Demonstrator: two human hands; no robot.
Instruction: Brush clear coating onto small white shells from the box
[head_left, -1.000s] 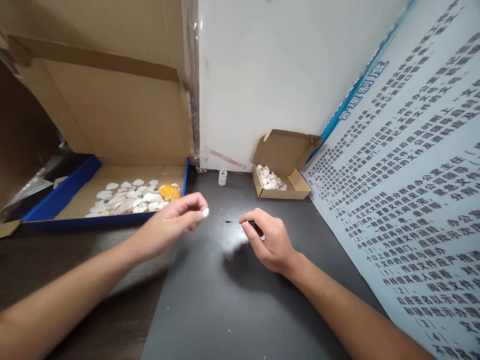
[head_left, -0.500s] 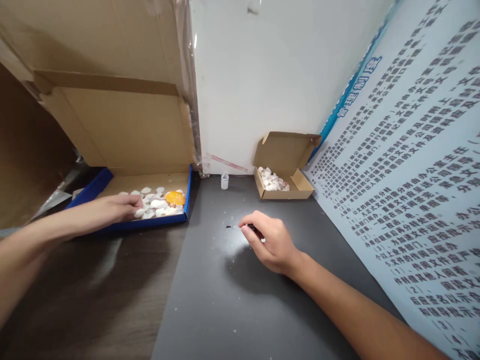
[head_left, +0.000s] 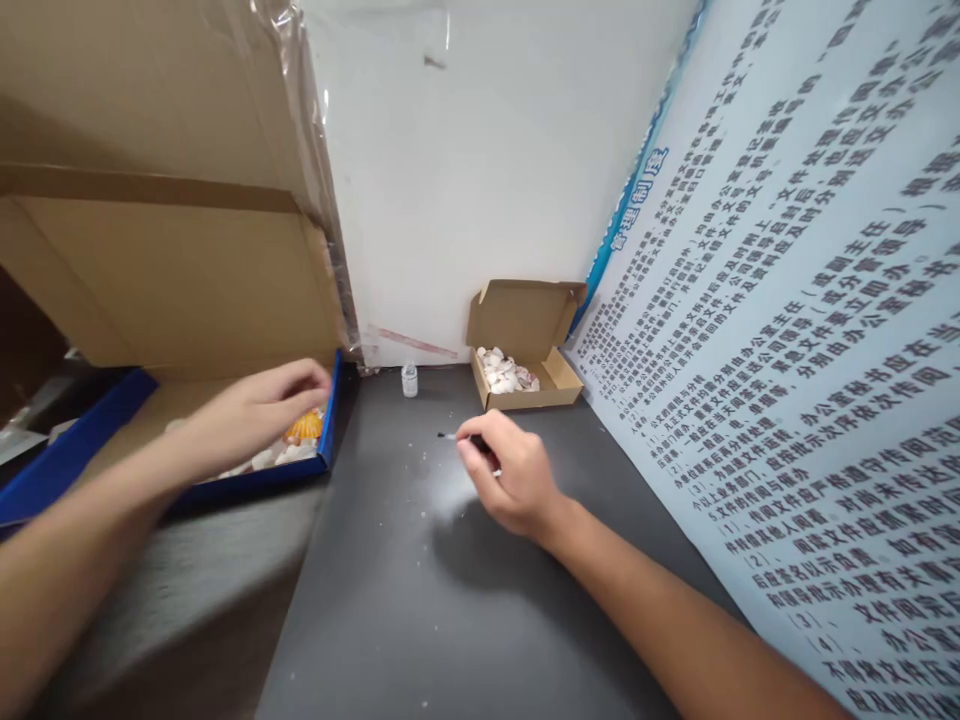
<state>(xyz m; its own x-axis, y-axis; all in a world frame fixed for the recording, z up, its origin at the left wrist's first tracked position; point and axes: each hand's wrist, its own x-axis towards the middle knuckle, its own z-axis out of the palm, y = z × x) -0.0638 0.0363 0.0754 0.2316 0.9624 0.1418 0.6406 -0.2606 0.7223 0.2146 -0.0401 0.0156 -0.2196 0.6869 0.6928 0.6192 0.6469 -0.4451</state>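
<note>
My left hand (head_left: 274, 405) is above the blue-edged cardboard box (head_left: 328, 455), its fingers bent together near the orange scallop shell (head_left: 306, 426). Whatever they may hold is hidden. Around and below that hand lie white seashells (head_left: 281, 456), partly covered by it. My right hand (head_left: 511, 470) is closed on a small brush (head_left: 444, 435), whose thin stem and dark tip point left above the dark grey mat. The brush's other end is mostly hidden in the fingers. Beyond it, a small clear bottle (head_left: 409, 382) with a white label stands upright.
A small open cardboard box (head_left: 536, 398) with white and pinkish shells (head_left: 506, 372) stands at the back against the wall. White specks dot the dark grey mat (head_left: 360, 600). On the right leans a printed board (head_left: 750, 400). The large box's raised lid (head_left: 180, 280) stands behind my left hand.
My left hand has moved right across the shells to the orange one, and now partly covers it. The view has turned slightly right. My right hand still grips the brush.
</note>
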